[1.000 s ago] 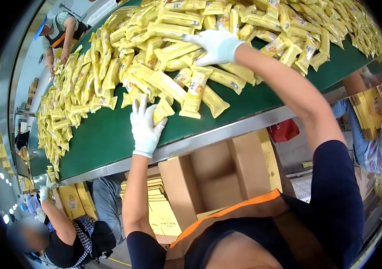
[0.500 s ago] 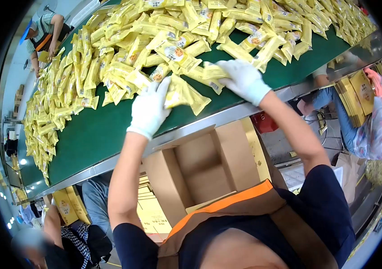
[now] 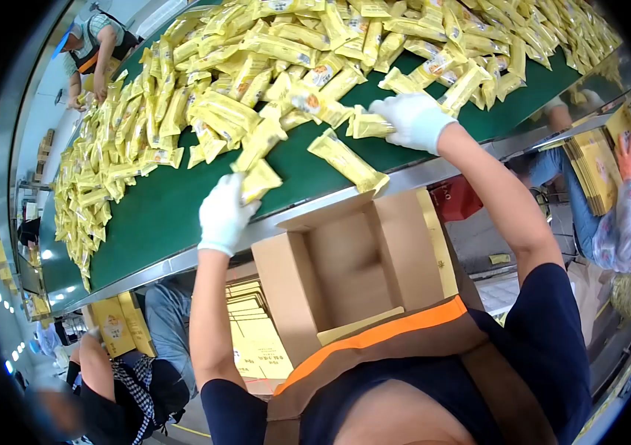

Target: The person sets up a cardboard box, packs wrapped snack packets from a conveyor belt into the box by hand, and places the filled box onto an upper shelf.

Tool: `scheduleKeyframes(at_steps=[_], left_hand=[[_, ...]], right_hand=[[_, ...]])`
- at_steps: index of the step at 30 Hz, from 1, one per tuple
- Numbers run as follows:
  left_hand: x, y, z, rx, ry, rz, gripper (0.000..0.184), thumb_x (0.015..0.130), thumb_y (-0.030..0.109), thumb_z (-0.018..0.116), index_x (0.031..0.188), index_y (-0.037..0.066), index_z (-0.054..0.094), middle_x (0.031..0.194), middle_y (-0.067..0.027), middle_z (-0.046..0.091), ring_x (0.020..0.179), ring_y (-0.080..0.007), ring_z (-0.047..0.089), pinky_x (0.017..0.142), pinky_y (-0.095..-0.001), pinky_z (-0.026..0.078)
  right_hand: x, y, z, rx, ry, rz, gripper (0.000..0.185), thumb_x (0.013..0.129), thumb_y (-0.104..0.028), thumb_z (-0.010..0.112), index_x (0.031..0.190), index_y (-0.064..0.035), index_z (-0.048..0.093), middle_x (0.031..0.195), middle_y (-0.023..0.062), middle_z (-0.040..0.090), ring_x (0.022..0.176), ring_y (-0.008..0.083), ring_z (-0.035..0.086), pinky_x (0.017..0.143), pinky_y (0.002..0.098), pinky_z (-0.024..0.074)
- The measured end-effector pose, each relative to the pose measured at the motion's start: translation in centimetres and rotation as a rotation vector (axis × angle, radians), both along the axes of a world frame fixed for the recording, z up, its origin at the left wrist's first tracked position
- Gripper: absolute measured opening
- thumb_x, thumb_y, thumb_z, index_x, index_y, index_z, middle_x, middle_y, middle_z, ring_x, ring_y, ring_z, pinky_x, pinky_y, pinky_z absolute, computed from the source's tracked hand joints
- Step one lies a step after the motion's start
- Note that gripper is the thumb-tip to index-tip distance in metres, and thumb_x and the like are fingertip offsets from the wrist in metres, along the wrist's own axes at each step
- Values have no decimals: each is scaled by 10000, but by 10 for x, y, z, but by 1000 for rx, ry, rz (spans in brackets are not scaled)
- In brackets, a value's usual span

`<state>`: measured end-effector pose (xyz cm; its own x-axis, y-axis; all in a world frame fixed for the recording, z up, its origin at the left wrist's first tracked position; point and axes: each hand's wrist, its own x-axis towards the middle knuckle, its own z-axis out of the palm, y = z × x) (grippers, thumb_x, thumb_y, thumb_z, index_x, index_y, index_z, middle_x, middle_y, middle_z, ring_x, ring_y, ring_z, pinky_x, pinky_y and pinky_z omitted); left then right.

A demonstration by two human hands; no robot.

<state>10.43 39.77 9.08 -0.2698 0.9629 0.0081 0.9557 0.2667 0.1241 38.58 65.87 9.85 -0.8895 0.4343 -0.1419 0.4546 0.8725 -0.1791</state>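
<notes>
My left hand (image 3: 225,213), in a white glove, has its fingers closed on the end of a yellow snack packet (image 3: 260,181) near the belt's front edge. Another packet touches that one from above. Farther right, my gloved right hand (image 3: 413,122) grips a small yellow wrapped packet (image 3: 369,124) by its right end. Between the two hands a single packet (image 3: 348,160) lies slanted, its lower end at the metal rim. Behind them spreads a heap of the same packets (image 3: 278,50). Below, in front of my body, stands an open cardboard box (image 3: 345,259) with nothing seen inside.
The green conveyor belt (image 3: 160,226) has a metal edge along my side. Flattened yellow cartons (image 3: 260,326) are stacked left of the box. A red container (image 3: 456,197) sits to its right. Co-workers are at the far left (image 3: 97,48), lower left and right.
My left hand has drawn back leftward from the packets it was touching, and one lies apart by the rim. The right hand has shifted slightly right, still gripping a packet.
</notes>
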Motion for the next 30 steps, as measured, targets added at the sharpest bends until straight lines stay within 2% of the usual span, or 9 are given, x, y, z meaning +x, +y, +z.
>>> scheduleKeyframes(at_steps=[4,8,9,13,17,21,24,27,30], left_hand=[[18,-10,-9,176,71,52,584,826,474,714,1220,67,570,1027,-153,647,949,-356,633,778,-443,525],[11,-22,-10,79,-33,-25,558,953,426,564,1362,51,516,1085,-172,617,943,-368,598,802,-446,511],[9,-27,-9,64,-35,-60,552,961,416,552,1374,53,510,1104,-173,609,952,-364,591,806,-444,510],[36,-30,0,33,136,-45,600,889,327,664,1400,64,492,1174,-177,586,1022,-360,582,856,-441,510],[34,-35,-8,2,67,-71,710,831,285,706,1453,82,430,1321,-189,549,1112,-358,564,903,-465,479],[21,-26,15,27,-147,-11,842,715,369,795,1417,46,461,1150,-192,604,985,-360,620,838,-441,508],[12,13,35,264,-448,-18,773,697,332,825,1335,-1,545,1122,-188,621,1033,-336,619,937,-402,474],[-20,53,1,141,-551,-138,787,713,407,807,1336,-4,559,1119,-189,627,1058,-355,581,981,-425,432],[6,53,1,43,-67,-287,824,672,484,810,1348,75,574,1051,-145,600,1035,-362,542,931,-450,453]], right_hand=[[13,-12,-32,-54,318,-283,560,926,-550,495,1115,-48,657,1078,172,656,1060,363,613,917,451,492],[18,-49,-26,105,141,-189,446,891,-433,605,1161,-80,566,995,124,648,981,307,633,809,435,514],[25,-55,-18,119,197,-124,368,842,-399,687,1044,-116,564,970,84,632,964,263,631,784,409,517],[54,-48,-10,258,358,-65,671,731,-318,793,1287,-68,511,977,109,591,952,293,601,839,404,481],[63,-14,-17,-148,296,-221,683,771,-505,727,1214,-7,577,1117,207,620,1051,375,605,920,413,487],[52,52,-13,-537,441,-553,854,771,-699,609,1256,4,595,1270,248,611,1203,354,578,1006,406,449],[30,34,-14,-314,268,-554,958,744,-746,584,1346,-1,546,1387,256,535,1252,383,542,1066,389,407],[17,4,4,-133,27,-360,780,723,-689,621,1203,-74,624,1175,219,622,1118,340,602,960,444,456],[31,-18,-3,327,293,-110,591,703,-527,730,1136,-135,639,1079,139,633,991,286,621,862,432,446]])
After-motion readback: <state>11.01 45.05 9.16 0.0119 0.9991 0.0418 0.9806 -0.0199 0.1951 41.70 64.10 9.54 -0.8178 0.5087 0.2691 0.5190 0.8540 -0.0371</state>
